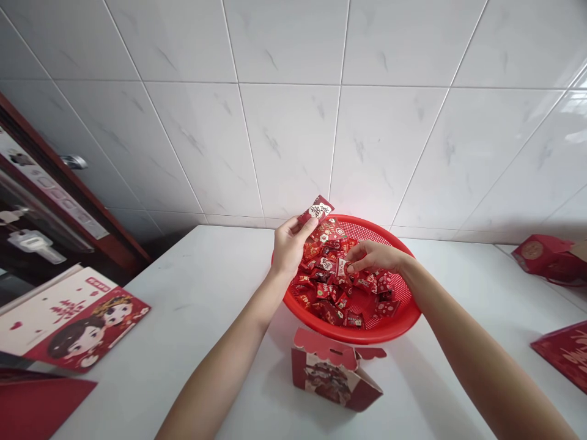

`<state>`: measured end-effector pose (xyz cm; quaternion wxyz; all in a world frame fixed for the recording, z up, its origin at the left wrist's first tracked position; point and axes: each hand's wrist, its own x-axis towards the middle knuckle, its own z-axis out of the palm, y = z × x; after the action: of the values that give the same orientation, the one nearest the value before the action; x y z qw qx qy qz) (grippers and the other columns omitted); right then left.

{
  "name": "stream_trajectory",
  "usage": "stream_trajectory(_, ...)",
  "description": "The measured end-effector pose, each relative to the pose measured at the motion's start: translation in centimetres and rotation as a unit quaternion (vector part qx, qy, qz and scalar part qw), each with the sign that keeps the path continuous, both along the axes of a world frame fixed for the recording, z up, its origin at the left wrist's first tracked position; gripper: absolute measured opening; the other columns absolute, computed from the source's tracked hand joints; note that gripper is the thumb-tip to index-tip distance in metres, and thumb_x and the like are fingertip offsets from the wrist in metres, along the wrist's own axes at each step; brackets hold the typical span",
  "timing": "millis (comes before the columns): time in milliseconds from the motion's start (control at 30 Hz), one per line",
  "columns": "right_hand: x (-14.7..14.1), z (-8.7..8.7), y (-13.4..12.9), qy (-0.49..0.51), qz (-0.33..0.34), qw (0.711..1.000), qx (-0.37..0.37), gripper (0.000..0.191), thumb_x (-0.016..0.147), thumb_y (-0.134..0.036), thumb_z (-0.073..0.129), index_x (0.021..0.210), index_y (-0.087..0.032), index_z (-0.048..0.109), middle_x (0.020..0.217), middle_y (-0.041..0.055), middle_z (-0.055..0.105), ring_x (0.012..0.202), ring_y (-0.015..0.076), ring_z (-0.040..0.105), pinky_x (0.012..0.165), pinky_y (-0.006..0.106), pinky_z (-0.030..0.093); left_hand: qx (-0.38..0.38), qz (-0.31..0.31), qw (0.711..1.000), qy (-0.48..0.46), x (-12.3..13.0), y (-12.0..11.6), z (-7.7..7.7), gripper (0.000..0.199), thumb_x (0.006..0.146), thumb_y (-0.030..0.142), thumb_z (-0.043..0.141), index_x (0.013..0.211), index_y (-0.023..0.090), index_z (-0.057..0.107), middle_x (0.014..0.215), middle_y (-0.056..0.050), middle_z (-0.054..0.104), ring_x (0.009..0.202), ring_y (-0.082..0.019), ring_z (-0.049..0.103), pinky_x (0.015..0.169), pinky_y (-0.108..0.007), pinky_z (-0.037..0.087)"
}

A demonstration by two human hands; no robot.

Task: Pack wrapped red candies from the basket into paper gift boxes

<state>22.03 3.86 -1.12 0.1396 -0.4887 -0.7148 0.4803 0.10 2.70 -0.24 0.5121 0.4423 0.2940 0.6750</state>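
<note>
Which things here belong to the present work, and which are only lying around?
In use:
left hand, holding a red packet
right hand, among small wrapped packets
red basket
probably the small box in front

Seemingly lying about:
cartoon-printed package
keys
red box, far right

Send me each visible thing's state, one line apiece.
Left hand: gripping a dark red packet.
Right hand: fingertips touching a white-labelled packet; grip unclear.
Red basket: upright, partly filled with wrapped packets.
Small box: standing upright, one flap sticking out.
Cartoon packaging: printed face showing, partly out of frame.
Upper-right box: partly out of frame.
</note>
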Motion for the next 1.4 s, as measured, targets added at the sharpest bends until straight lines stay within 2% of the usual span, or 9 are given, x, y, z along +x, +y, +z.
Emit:
stream_trajectory(133,0.1,-0.3,0.1,0.000,-0.008,1.000,-0.020,0.027,0.058,-0.041,0.081,0.070,-0.019,0.071,0.063,-0.0016,0.061,0.054,0.0105,0.047,0.051,0.025,0.036,0.005,0.002,1.000,0.013,0.0,0.1,-0.2,0.046,0.057,0.050,0.096,0.083,0.016,0.081,0.086,-0.006,0.079,0.075,-0.017,0.069,0.070,-0.028,0.054)
stream_trajectory(333,0.2,-0.7,0.2,-0.037,-0.020,0.999,-0.016,0.024,0.058,-0.039,0.081,0.066,-0.019,0.069,0.061,-0.0020,0.057,0.055,0.0119,0.047,0.050,0.026,0.035,0.010,-0.001,1.000,0.016,-0.1,0.2,-0.4,0.043,0.060,0.049,0.095,0.084,0.017,0.080,0.088,-0.005,0.079,0.078,-0.017,0.068,0.075,-0.028,0.053)
stream_trajectory(500,0.1,-0.5,0.0,-0.068,-0.030,0.997,-0.003,0.020,0.060,-0.035,0.080,0.071,-0.020,0.073,0.066,-0.0024,0.056,0.059,0.0123,0.046,0.051,0.026,0.034,0.005,-0.004,1.000,0.018,-0.1,0.2,-0.3,0.043,0.060,0.050,0.095,0.084,0.017,0.080,0.088,-0.006,0.079,0.077,-0.017,0.068,0.072,-0.028,0.053)
stream_trajectory(600,0.1,-0.5,-0.1,-0.087,-0.031,0.996,0.005,0.017,0.060,-0.033,0.080,0.068,-0.020,0.072,0.071,-0.0008,0.060,0.065,0.0141,0.050,0.055,0.026,0.037,0.008,-0.008,1.000,0.020,-0.1,0.2,-0.3,0.043,0.061,0.049,0.094,0.085,0.016,0.080,0.089,-0.006,0.079,0.077,-0.017,0.069,0.072,-0.028,0.053)
stream_trajectory(733,0.1,-0.7,0.1,-0.118,-0.044,0.992,0.017,0.016,0.060,-0.029,0.081,0.073,-0.021,0.075,0.078,0.0013,0.065,0.077,0.0192,0.058,0.064,0.028,0.044,0.012,-0.009,1.000,0.019,-0.1,0.1,-0.3,0.042,0.062,0.049,0.094,0.085,0.016,0.080,0.088,-0.006,0.079,0.077,-0.016,0.069,0.073,-0.028,0.053)
stream_trajectory(933,0.3,-1.2,0.6,-0.147,-0.037,0.988,0.014,0.015,0.055,-0.024,0.082,0.069,-0.021,0.076,0.076,0.0012,0.069,0.081,0.0217,0.062,0.068,0.029,0.045,0.007,-0.003,1.000,0.023,0.0,0.0,-0.2,0.046,0.059,0.051,0.095,0.084,0.017,0.081,0.087,-0.006,0.079,0.076,-0.017,0.070,0.071,-0.028,0.054)
stream_trajectory(1167,0.1,-1.2,0.5,-0.112,-0.068,0.991,0.017,0.015,0.053,-0.021,0.086,0.066,-0.022,0.078,0.079,0.0030,0.070,0.078,0.0219,0.064,0.064,0.030,0.047,0.008,0.012,1.000,0.018,-0.1,0.1,-0.2,0.043,0.060,0.049,0.095,0.084,0.016,0.081,0.086,-0.006,0.079,0.074,-0.016,0.068,0.067,-0.027,0.052)
stream_trajectory(1267,0.1,-1.0,0.4,-0.075,-0.108,0.991,0.027,0.010,0.060,-0.021,0.082,0.068,-0.020,0.076,0.076,0.0025,0.068,0.069,0.0178,0.060,0.058,0.028,0.046,0.010,0.014,1.000,0.020,-0.1,0.2,-0.3,0.043,0.060,0.050,0.094,0.084,0.016,0.081,0.086,-0.006,0.078,0.074,-0.016,0.068,0.067,-0.026,0.051)
stream_trajectory(1400,0.1,-0.8,0.3,-0.005,-0.166,0.986,0.007,0.009,0.074,-0.021,0.072,0.082,-0.019,0.075,0.073,0.0032,0.068,0.060,0.0146,0.055,0.054,0.028,0.045,0.012,0.018,1.000,0.020,-0.2,0.2,-0.3,0.043,0.060,0.049,0.094,0.084,0.016,0.081,0.087,-0.006,0.078,0.075,-0.016,0.068,0.066,-0.026,0.051)
